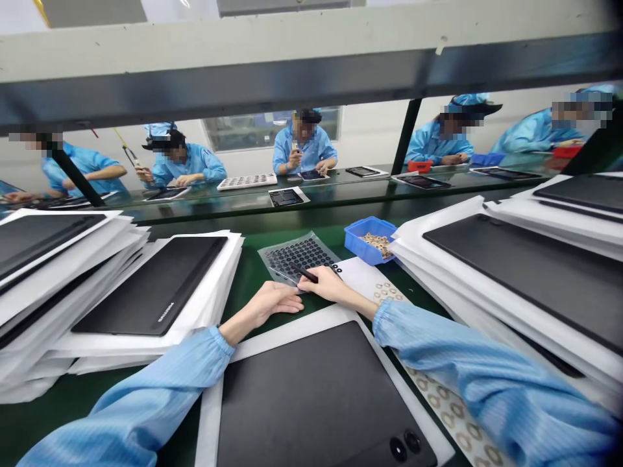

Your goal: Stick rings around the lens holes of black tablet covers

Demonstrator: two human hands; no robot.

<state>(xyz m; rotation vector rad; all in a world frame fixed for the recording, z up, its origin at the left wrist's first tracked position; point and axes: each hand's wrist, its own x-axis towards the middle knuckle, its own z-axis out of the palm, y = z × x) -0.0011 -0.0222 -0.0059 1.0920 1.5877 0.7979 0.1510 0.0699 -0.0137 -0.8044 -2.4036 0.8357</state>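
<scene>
On the green bench [250,279], we see our right hand [327,284] gripping a black tool [307,274] at the near edge of the dotted sheet [311,246]. Our left hand [274,303] is just beside it, fingers outstretched; we cannot tell whether it pinches the sheet. Nearer us lies 1 tablet [311,389] with 2 lenses [398,449], on white paper [210,415]

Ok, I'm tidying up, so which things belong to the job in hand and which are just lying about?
Likely in the job:
- black tool in right hand
- sheet of dark rings
- central panel

Seemingly lying about:
- blue bin
- left stack
- right stack
</scene>
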